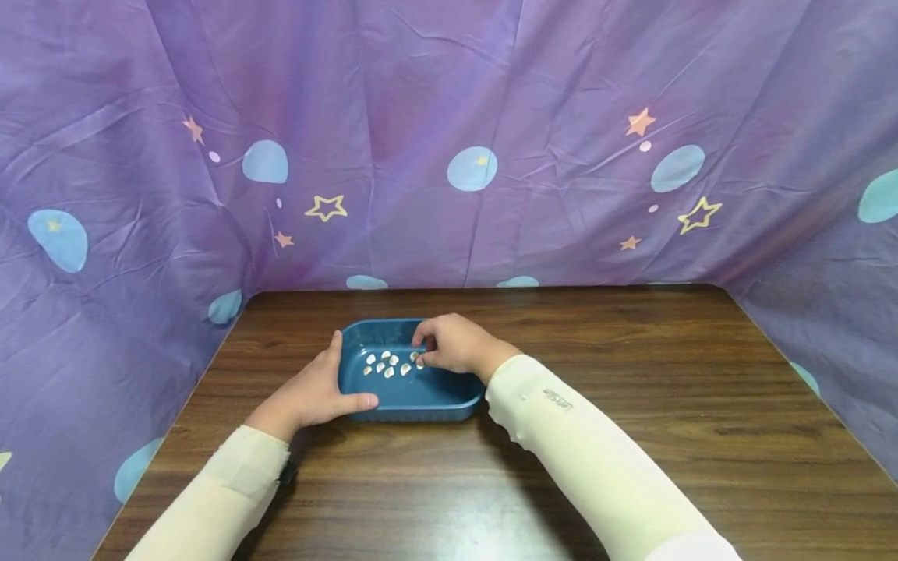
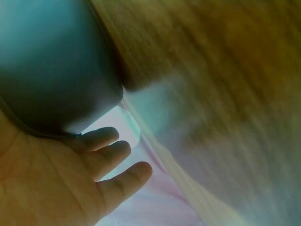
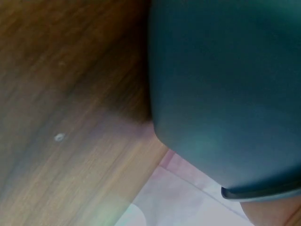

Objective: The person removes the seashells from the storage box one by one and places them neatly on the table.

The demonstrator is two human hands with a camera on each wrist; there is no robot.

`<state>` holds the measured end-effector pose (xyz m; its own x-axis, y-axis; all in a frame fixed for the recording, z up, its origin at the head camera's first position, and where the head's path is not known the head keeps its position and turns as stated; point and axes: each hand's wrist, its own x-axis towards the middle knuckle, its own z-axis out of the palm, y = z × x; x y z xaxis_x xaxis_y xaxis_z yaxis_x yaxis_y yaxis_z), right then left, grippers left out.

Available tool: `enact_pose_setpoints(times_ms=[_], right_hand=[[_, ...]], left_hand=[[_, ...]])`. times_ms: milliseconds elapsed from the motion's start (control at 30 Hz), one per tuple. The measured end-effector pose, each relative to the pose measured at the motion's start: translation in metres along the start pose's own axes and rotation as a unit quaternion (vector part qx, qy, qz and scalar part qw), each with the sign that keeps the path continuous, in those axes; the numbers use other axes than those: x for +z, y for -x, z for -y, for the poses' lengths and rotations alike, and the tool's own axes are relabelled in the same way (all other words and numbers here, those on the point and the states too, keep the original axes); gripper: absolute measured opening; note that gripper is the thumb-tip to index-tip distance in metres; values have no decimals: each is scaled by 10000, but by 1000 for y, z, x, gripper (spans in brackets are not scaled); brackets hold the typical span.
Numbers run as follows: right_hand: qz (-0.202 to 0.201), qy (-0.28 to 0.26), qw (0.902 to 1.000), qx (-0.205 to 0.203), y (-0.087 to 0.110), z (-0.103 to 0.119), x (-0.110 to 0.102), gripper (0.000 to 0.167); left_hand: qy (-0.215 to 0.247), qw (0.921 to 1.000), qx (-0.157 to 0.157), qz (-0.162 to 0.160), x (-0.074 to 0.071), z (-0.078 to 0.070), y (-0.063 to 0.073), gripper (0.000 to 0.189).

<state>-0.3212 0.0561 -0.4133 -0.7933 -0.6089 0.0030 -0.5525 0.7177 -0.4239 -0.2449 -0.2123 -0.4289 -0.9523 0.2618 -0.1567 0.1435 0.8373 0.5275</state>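
Observation:
A blue rectangular tray (image 1: 421,413) with rounded corners stands on the table, holding several small, white, shell-like pieces (image 1: 389,372) with brownish marks. My left hand (image 1: 312,393) is against the tray's left end, its thumb at the front rim and its index finger along the side near the back. In the left wrist view, three fingers (image 2: 124,183) reach out nearly straight beyond the tray's wall. My right hand (image 1: 459,343) comes over the tray's right side, thumb and index finger bent down right at the rightmost pieces. Whether a piece is pinched there, I cannot tell.
The brown wood-grain table (image 1: 631,374) extends around the tray to both sides. Behind it and along the sides hangs a purple curtain (image 1: 393,101) with stars and blue spots. Pale sleeves (image 1: 596,460) cover both forearms.

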Motion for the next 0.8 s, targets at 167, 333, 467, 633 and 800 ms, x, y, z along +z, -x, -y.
enact_pose_setpoints(times_ms=[167,333,467,633,800], right_hand=[[192,137,9997,87,-3,2,-1,20],[327,394,9986,122,-5,2,0,18],[404,508,9978,151,-7,3,1,17],[553,644,9960,295,-10,1,4,13],[704,717,9940,434,-12,-1,8,11]], left_hand=[[30,10000,3,-7,-1,0,1,139],[8,10000,9,-3,-2,-2,1,139],[-5,10000,-12,13,-2,-2,0,139],[-23,10000,-78,46,-1,-1,0,140],[9,10000,-30,18,-2,0,-1,138]])
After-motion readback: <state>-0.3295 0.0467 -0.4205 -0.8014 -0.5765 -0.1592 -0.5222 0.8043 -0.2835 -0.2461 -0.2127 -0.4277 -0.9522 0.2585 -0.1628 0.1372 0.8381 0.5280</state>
